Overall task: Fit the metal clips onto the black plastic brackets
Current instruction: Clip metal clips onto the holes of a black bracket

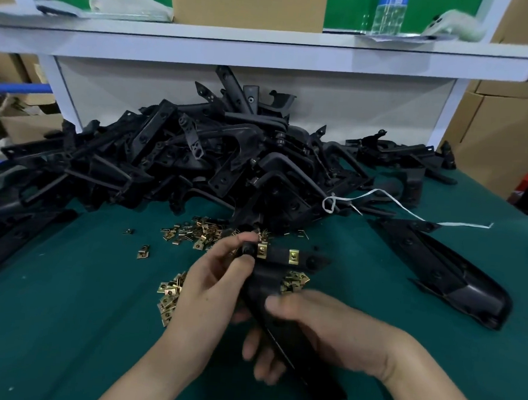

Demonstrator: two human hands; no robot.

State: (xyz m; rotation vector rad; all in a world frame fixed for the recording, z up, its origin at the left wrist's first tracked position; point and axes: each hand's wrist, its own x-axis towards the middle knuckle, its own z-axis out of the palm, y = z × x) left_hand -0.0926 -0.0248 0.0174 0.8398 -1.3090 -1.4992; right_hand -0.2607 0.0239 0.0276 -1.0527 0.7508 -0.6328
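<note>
We have one bracket (279, 254) held up over the worktop (60, 326) in both hands. The left hand (216, 281) pinches the bracket's far end between thumb and forefinger, just beside the first clip (262, 251). The right hand (325, 326) grips the lower body, thumb on top, fingers curled under. The second clip (293, 256) sits further along the same strip, apart from the first. Both clips wrap the strip edge. Blur stops us telling whether they are fully home.

Loose clips (198, 229) lie scattered on the worktop just behind the hands, with more in heaps under and beside the bracket. The big pile (197, 157) of brackets fills the back of the worktop under the shelf (267, 44). A single bracket lies off to the right (445, 268), near a white string (411, 215).

We judge the step to be seating the first clip, or checking it, with the left thumb and finger right at it. The pointed tip past the second clip has a hole and no clip. We can't tell if it needs one.

The next move likely calls for a firm push to seat the first clip flush while the right hand braces. Then this bracket gets set aside, and a fresh one comes from the pile with a clip from the scatter. With a pile that size, we judge the task far from finished.
</note>
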